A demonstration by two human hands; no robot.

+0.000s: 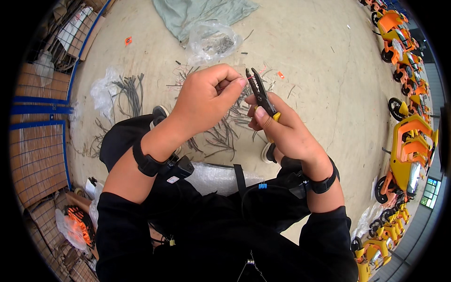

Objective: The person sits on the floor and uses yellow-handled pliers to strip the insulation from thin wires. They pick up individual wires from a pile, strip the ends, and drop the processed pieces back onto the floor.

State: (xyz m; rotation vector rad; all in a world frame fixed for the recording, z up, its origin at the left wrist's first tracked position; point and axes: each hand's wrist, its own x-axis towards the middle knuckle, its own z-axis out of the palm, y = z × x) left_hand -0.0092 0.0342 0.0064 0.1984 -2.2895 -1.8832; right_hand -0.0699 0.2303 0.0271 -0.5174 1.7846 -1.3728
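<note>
My left hand [204, 96] is closed in a pinch on a thin reddish wire [249, 78], with only a short bit showing past the fingertips. That bit reaches the jaws of a wire stripper [256, 87], a dark tool with yellow handles. Wrapped round those handles is my right hand [287, 128], its thumb lying on top near the pivot. The jaw tips look slightly apart. Whether the wire lies between the blades is too small to tell. On the floor beneath both hands are many dark cable pieces [224, 138], partly hidden by my arms.
A bundle of grey cables [132, 94] lies at the left beside crumpled plastic [104, 89]. Ahead are a clear plastic bag [211, 43] and a green-grey sheet [197, 14]. Blue-framed mesh cages [40, 160] stand left; several yellow-orange two-wheelers [408, 143] line the right.
</note>
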